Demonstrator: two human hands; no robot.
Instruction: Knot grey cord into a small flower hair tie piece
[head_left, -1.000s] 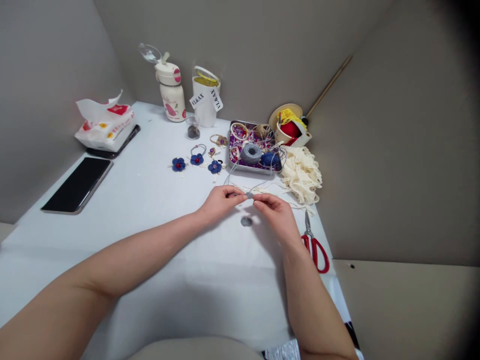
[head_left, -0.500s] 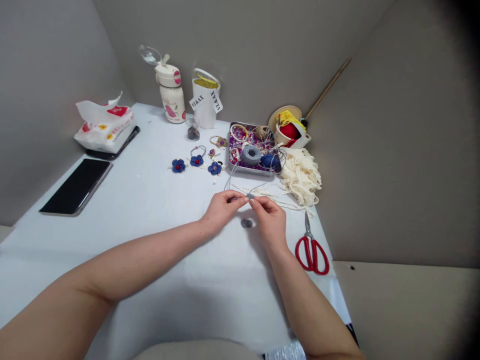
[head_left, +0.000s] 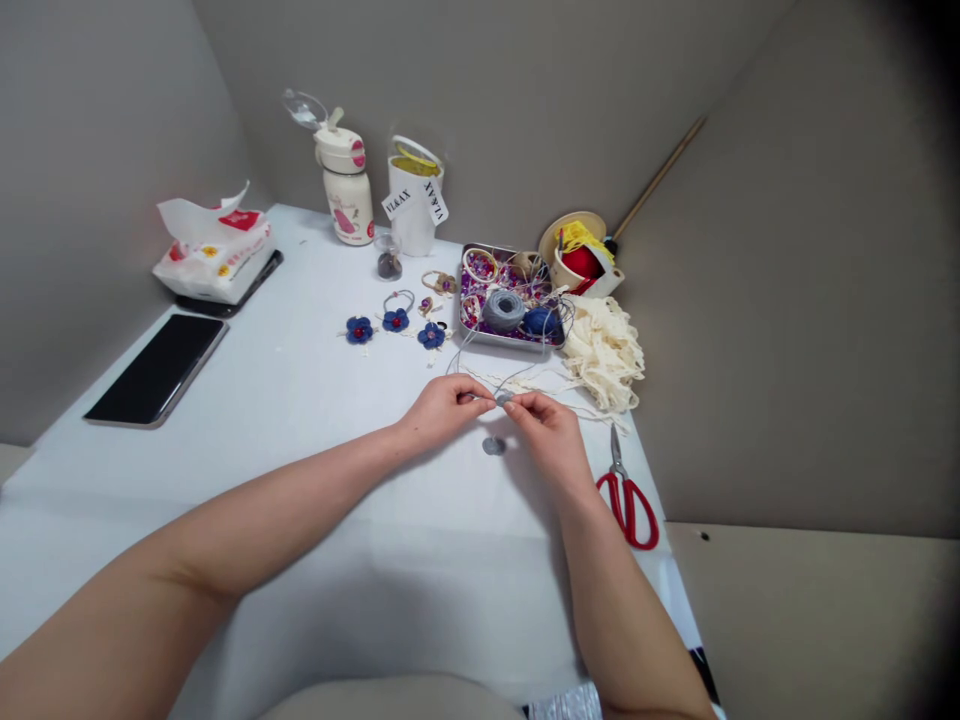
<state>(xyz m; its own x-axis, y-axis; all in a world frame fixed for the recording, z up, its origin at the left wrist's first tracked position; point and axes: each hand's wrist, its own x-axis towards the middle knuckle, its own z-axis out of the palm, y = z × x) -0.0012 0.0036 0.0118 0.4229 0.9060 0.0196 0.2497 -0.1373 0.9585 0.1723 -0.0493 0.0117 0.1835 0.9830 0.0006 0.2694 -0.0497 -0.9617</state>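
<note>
A small grey yarn piece (head_left: 503, 399) is pinched between the fingertips of my two hands above the table. My left hand (head_left: 444, 408) grips its left side, thumb against forefinger. On the other side, my right hand (head_left: 553, 437) has thumb and forefinger closed on it. Grey strands run from the hands up toward a ball of grey yarn (head_left: 504, 311) in the metal tray (head_left: 517, 345). Just below the fingers, small round grey pieces (head_left: 493, 446) lie on the white table. Fine detail of the held piece is hidden by my fingers.
Red-handled scissors (head_left: 628, 510) lie beside my right forearm. Cream lace (head_left: 604, 352) is heaped right of the tray. Several blue fabric flowers (head_left: 358, 330) sit to the left. A bottle (head_left: 347, 195), white canister (head_left: 412, 215), phone (head_left: 157, 370) and tissue pack (head_left: 214, 255) stand farther out.
My right hand and forearm have shifted slightly right, and the forearm now covers part of the scissors' handles. The grey piece stays pinched. The view has shifted slightly.
</note>
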